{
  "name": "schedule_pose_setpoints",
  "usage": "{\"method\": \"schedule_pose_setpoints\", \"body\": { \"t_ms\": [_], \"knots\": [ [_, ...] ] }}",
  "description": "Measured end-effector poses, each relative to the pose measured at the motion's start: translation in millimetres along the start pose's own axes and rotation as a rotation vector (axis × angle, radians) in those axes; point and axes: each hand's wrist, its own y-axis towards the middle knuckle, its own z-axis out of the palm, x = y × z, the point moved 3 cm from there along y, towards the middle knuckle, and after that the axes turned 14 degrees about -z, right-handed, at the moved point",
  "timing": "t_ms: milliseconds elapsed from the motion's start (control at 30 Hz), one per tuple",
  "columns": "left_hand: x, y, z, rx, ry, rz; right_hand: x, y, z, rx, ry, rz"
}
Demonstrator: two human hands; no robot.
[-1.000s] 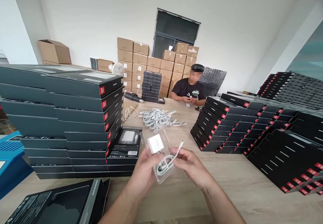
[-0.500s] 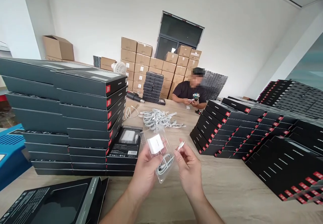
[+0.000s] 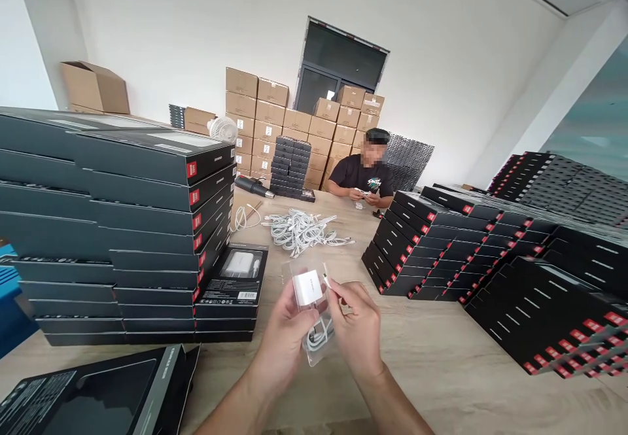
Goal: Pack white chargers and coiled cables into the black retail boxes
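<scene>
My left hand is closed on a clear plastic tray, its thumb lying across the front. A white charger block sits in the tray's upper part, and a coiled white cable lies in the lower part. With thumb and fingers pinched, my right hand grips the white plug end of the cable at the tray's right edge, beside the charger. Part of the coil is hidden behind my right fingers.
Stacked black boxes stand left and right. An open black box lies front left. Beyond my hands is a heap of white cables. A heat gun lies behind it. Across the table sits a co-worker.
My right hand has moved left and brought the cable's plug end from beside the tray to its right edge. The view has shifted slightly to the right.
</scene>
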Motion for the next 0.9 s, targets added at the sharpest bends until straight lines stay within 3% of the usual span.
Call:
{"method": "schedule_pose_setpoints", "body": {
  "t_ms": [133,300,367,567,767,900],
  "knots": [
    [-0.6,1.4,-3.3,-0.014,-0.001,-0.012,1.6,1.8,-2.1,0.003,0.018,0.025],
    [-8.2,2.4,-10.2,-0.087,0.056,0.046,-2.1,3.4,-0.7,-0.037,0.416,0.429],
    [-10.7,2.1,-11.6,-0.117,0.077,0.068,-3.9,3.8,-0.9,-0.075,0.533,0.529],
    [-12.5,1.3,-10.6,-0.106,0.093,0.073,-16.6,-2.1,1.5,-0.107,0.632,0.613],
    [-9.4,1.7,-10.3,-0.093,0.086,0.078,-12.8,-2.8,1.8,-0.108,0.488,0.524],
    [-3.4,0.8,-2.2,-0.027,0.081,0.065,-1.9,4.4,-2.8,0.036,0.035,0.173]
  ]
}}
